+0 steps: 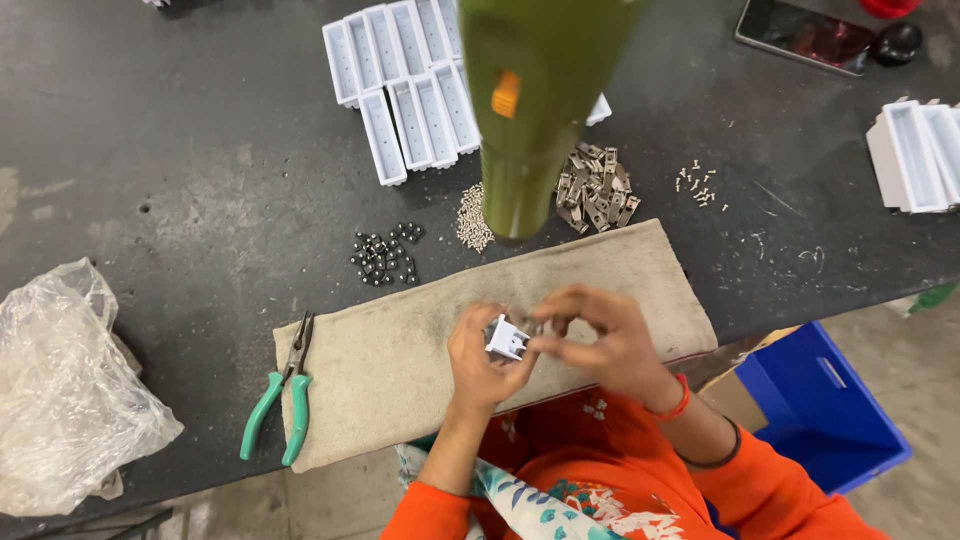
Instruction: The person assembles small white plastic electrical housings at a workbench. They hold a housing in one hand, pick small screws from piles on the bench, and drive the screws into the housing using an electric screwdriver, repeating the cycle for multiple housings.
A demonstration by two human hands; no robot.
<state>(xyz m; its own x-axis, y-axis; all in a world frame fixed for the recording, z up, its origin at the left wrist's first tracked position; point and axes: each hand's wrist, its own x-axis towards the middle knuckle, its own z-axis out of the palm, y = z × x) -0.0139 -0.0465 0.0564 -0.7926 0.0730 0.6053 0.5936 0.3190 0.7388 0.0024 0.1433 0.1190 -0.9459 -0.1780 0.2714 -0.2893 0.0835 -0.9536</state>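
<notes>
Over the cloth [400,370] at the counter's near edge, our left hand [478,362] grips a small white plastic housing [506,338], while our right hand [600,335] pinches what may be a tiny metal part against it. Many white housings [410,90] sit at the far edge, with metal clips [597,190] and screws [473,218] heaped nearby, so much seems left.

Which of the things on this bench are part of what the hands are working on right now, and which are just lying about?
In hand:
left hand
right hand
small white plastic housing

Lying about:
green-handled pliers
phone
clear plastic bag
blue bin

Your bench: dark worktop [180,160].
On it: beige cloth [400,370], green-handled pliers [280,400], white housings [410,80], black beads [385,255], metal clips [595,190], crumpled plastic bag [60,400], phone [805,35].
</notes>
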